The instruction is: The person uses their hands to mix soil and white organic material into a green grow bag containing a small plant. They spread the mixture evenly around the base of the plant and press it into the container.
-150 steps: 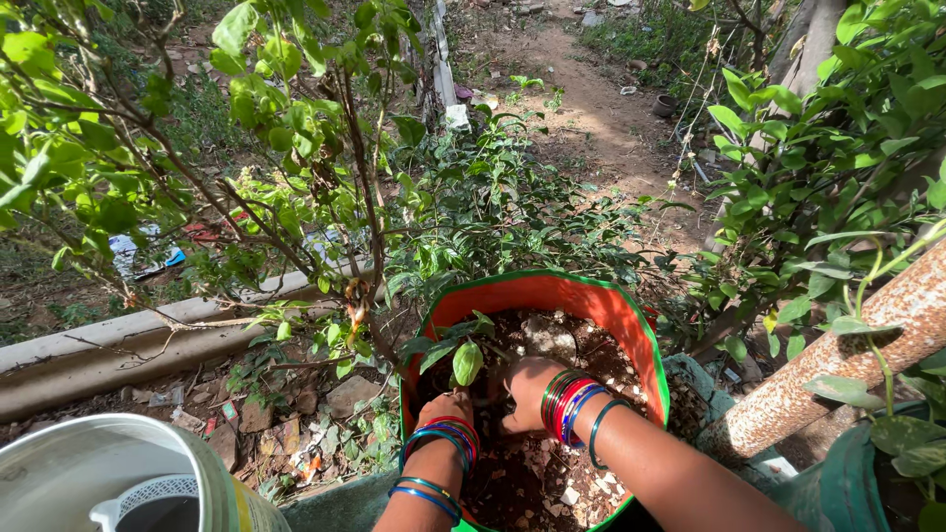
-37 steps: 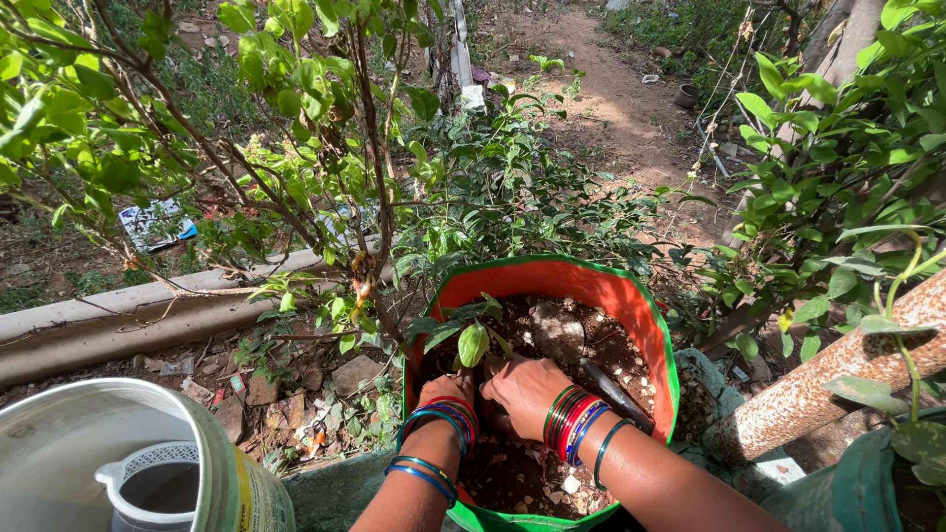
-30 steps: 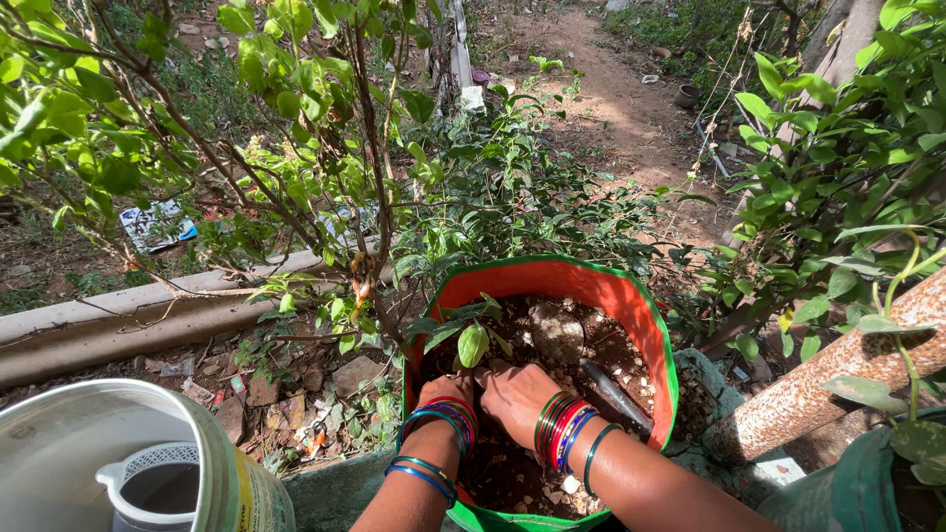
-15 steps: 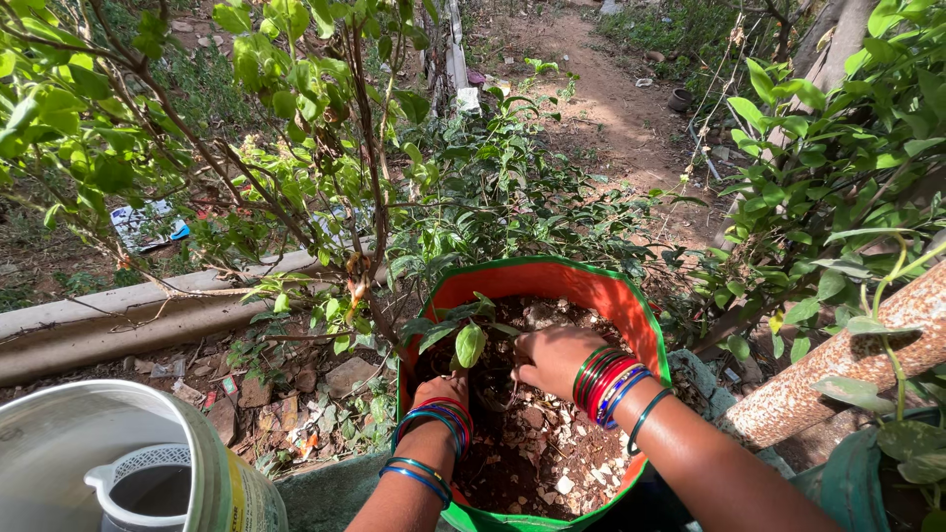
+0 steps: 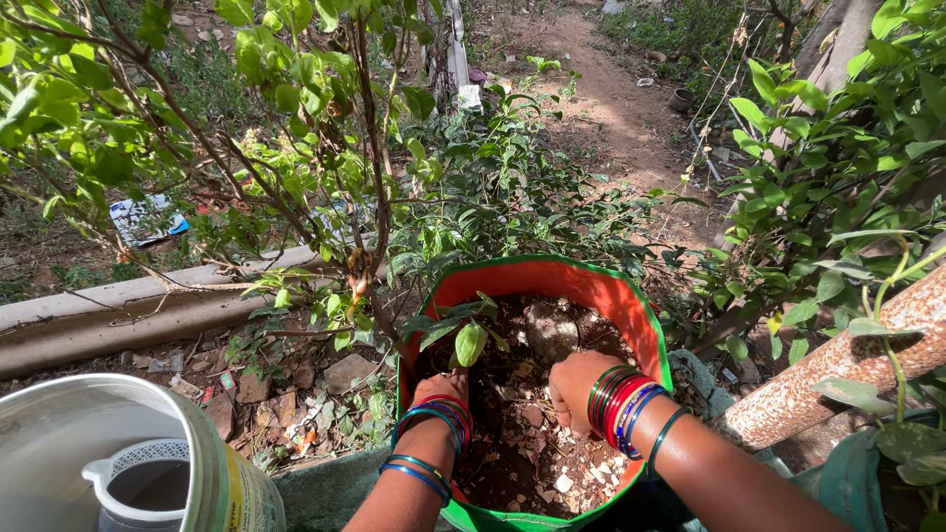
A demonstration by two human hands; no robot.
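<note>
Both hands work the soil (image 5: 522,448) in the orange grow bag (image 5: 591,288) at near centre — left hand (image 5: 441,386), grip hidden, beside the seedling (image 5: 469,342); right hand (image 5: 574,386) curled loosely on soil — best firming gently, sparing the stem.

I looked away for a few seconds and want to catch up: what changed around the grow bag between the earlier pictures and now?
The right hand left the soil beside the seedling and drew back toward the bag's right side, fingers curled down into the soil. A dark tool seen lying on the soil a second ago is now out of sight. The left hand stayed at the seedling's base; the grow bag and white bucket kept their places.
</note>
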